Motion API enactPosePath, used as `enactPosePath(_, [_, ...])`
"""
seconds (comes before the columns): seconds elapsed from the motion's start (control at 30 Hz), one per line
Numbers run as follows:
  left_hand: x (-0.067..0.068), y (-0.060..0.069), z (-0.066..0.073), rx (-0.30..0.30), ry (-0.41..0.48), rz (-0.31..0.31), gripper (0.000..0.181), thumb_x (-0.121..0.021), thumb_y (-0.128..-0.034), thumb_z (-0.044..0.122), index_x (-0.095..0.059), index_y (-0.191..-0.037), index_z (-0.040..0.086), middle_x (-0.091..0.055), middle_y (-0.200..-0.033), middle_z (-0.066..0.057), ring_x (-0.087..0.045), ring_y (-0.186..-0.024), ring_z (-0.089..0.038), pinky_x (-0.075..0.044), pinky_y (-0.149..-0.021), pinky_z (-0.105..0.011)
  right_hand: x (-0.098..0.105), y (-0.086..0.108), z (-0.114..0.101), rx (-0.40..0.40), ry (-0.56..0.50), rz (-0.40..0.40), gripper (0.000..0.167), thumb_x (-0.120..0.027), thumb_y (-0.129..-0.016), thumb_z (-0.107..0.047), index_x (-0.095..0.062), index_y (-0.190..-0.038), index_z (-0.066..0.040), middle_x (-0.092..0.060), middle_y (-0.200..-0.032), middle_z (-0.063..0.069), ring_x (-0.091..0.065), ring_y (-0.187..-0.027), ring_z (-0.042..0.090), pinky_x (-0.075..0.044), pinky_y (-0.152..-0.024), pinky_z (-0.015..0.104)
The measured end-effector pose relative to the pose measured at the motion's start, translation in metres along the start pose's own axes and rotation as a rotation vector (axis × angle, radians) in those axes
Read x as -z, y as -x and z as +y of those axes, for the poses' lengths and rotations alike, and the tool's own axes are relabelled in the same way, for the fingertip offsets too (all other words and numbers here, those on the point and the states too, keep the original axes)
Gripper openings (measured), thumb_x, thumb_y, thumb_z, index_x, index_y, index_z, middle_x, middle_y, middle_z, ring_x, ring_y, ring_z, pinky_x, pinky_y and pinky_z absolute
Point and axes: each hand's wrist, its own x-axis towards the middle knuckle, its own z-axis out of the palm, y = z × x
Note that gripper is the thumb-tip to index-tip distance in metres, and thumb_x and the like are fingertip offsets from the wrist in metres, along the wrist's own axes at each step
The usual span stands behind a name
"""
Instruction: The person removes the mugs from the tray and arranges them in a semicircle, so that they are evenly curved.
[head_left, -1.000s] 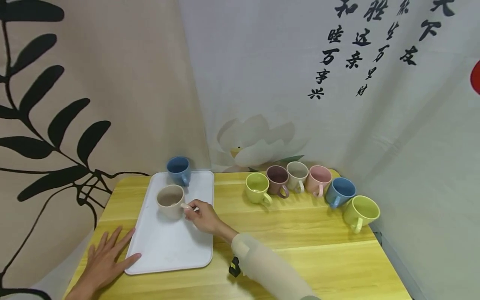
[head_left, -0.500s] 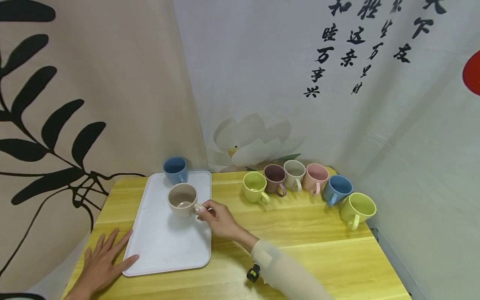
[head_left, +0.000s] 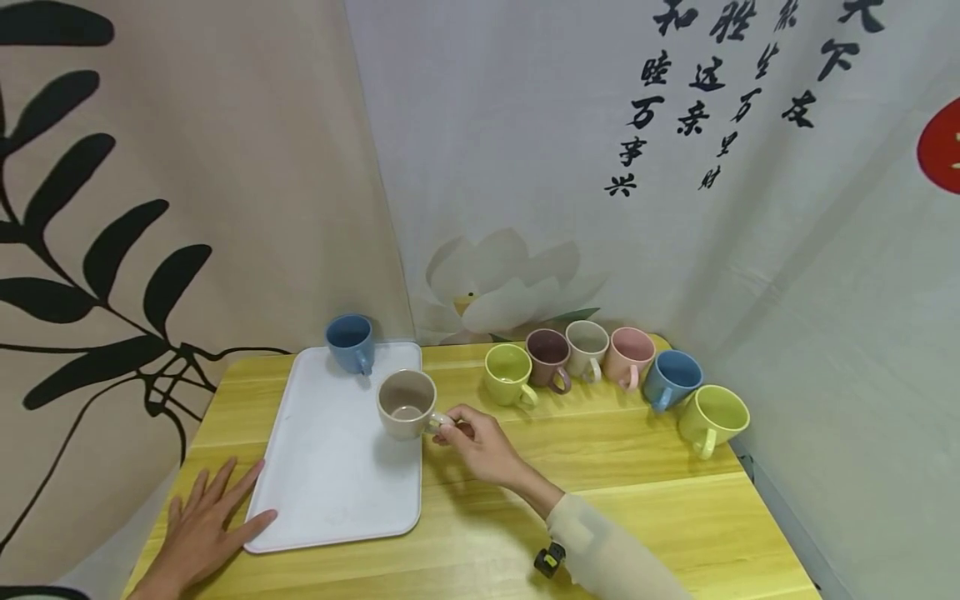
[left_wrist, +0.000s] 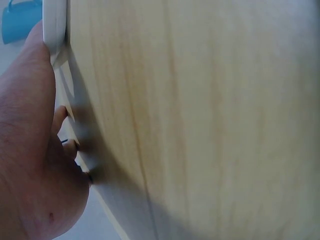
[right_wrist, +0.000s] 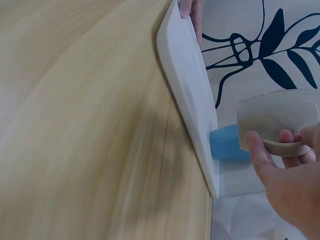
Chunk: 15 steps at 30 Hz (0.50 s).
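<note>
In the head view my right hand (head_left: 480, 446) pinches the handle of a beige mug (head_left: 406, 406), which hangs upright above the right edge of a white tray (head_left: 337, 492). The right wrist view shows fingers and thumb around that handle, with the beige mug (right_wrist: 275, 117) raised off the tray. My left hand (head_left: 210, 525) lies with spread, straight fingers at the tray's left edge, its thumb touching the near left corner. At the tray's far left end stands a blue mug (head_left: 350, 343).
Toward the back right of the wooden table (head_left: 600, 467) stand a light green mug (head_left: 507, 375), a dark purple mug (head_left: 549, 358), a grey-white mug (head_left: 587, 348), a pink mug (head_left: 629, 357), another blue mug (head_left: 672, 379) and a yellow-green mug (head_left: 713, 419). A printed curtain (head_left: 525, 167) hangs behind.
My right hand has carried the beige mug rightward, from the middle of the tray to over its right edge. The left hand stays at the tray's edge, and the blue mug stays on it.
</note>
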Motion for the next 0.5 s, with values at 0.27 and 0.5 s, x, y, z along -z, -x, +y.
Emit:
enactPosePath(0.27, [-0.001, -0.001, 0.0, 0.013, 0.004, -0.014, 0.101, -0.062, -0.1046, 0.076, -0.019, -0.182, 0.027, -0.01, -0.182, -0.042, 0.002, -0.158, -0.084, 0.005, -0.112, -0.104, 0.027, 0.021, 0.012, 0.014, 0.023, 0.042, 0.021, -0.061, -0.117, -0.012, -0.069, -0.12, 0.007, -0.082, -0.119, 0.031, -0.081, -0.111, 0.055, -0.068, -0.102, 0.061])
enactPosePath(0.5, [-0.001, -0.001, 0.0, 0.008, 0.008, -0.01, 0.1, -0.062, -0.105, 0.076, -0.02, -0.182, 0.028, -0.011, -0.182, -0.042, 0.001, -0.158, -0.084, 0.005, -0.111, -0.105, 0.048, 0.036, 0.025, -0.016, 0.012, 0.084, 0.019, -0.061, -0.116, -0.009, -0.067, -0.118, 0.009, -0.078, -0.122, 0.036, -0.08, -0.111, 0.057, -0.066, -0.103, 0.063])
